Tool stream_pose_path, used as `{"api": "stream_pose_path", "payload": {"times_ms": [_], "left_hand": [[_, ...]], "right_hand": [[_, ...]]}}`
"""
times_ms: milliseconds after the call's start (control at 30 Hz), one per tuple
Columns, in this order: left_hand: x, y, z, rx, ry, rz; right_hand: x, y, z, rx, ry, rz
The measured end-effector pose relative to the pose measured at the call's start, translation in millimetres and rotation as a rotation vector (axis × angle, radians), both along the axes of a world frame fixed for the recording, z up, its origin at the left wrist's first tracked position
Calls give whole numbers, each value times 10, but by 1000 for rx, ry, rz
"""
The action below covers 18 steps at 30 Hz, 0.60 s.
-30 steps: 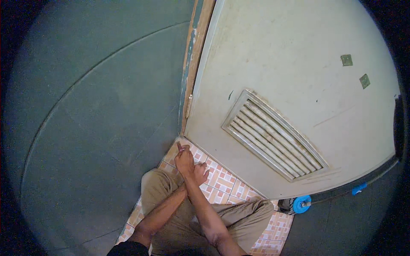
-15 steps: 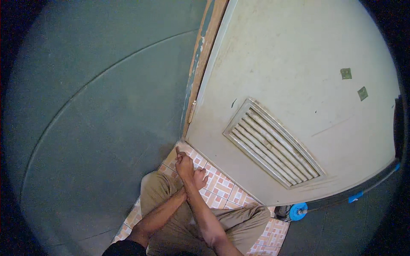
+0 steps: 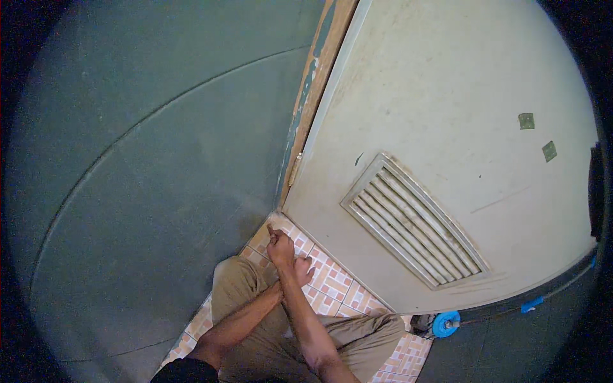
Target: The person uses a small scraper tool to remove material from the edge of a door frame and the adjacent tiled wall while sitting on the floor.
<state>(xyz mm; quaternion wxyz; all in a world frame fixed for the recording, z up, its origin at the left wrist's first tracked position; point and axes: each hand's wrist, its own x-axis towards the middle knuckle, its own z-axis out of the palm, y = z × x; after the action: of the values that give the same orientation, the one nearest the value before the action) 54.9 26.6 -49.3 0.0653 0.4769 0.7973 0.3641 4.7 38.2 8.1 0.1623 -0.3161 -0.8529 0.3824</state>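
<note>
My forearms cross above my lap, with the right one lying over the left wrist. On the far side, my right hand (image 3: 280,247) is just above the tiled floor (image 3: 329,271), near the corner where the wall meets the door frame. Its index finger stretches toward that corner while the other fingers look curled; no object shows in it. Beside and partly behind the right wrist is my left hand (image 3: 303,270). Its visible fingers are loosely bent and apart, with nothing seen in them. The palms of both hands are hidden.
A pale, stained door (image 3: 440,89) with a slatted vent (image 3: 418,220) stands ahead to the right, hinged on a worn wooden frame (image 3: 310,96). A dark green wall (image 3: 153,191) rises on my left. A blue disc (image 3: 446,324) on a rod is by the door's lower edge.
The view has shifted slightly, so the door sits a little farther right. My right fingertip has drawn back slightly from the corner. The arms stay crossed.
</note>
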Motion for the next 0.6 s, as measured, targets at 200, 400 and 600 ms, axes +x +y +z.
{"api": "stream_pose_path", "payload": {"times_ms": [200, 400, 600], "left_hand": [[54, 53, -69, -30, -17, 75], [68, 85, -207, -29, 8, 111], [61, 110, -190, -86, -39, 54]], "right_hand": [[-9, 13, -96, 72, 3, -20], [15, -27, 38, 66, 65, 32], [-1, 49, -25, -4, 9, 14]]}}
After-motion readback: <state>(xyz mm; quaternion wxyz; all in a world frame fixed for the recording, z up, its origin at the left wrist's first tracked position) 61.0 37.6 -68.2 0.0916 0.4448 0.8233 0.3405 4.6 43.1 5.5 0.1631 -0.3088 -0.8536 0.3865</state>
